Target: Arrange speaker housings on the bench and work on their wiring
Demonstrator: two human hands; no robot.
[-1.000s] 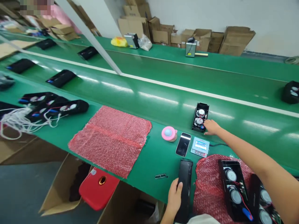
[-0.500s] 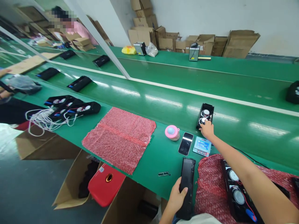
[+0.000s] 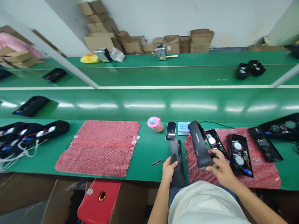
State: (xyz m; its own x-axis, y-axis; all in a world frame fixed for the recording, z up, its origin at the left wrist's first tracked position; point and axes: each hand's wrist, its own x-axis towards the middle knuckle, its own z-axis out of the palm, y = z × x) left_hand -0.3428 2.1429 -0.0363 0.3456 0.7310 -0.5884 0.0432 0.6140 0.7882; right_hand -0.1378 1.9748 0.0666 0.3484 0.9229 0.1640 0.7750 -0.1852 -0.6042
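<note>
On the green bench (image 3: 144,149) — hands (image 3: 168,166) gripping unmarked black housings (image 3: 176,160).

Beside the phone (image 3: 171,131), the left hand (image 3: 168,165) grips a black panel (image 3: 177,161) while the right hand (image 3: 220,169) lifts a speaker housing (image 3: 199,145).

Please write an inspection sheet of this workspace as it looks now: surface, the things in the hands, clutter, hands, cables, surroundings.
Surface: green bench beside a green conveyor belt; two red bubble-wrap sheets, one bare, one under parts.
Job's things: flat black panel at the bench edge; black speaker housing lifted and tilted above the right sheet.
Clutter: pink round item, phone, small display unit, open speaker units, small black piece.
Hands: left hand grips the panel; right hand holds the housing's near end.
Cables: white wires far left; black lead behind the display unit.
Surroundings: cardboard boxes along the wall; red container below the bench.
</note>
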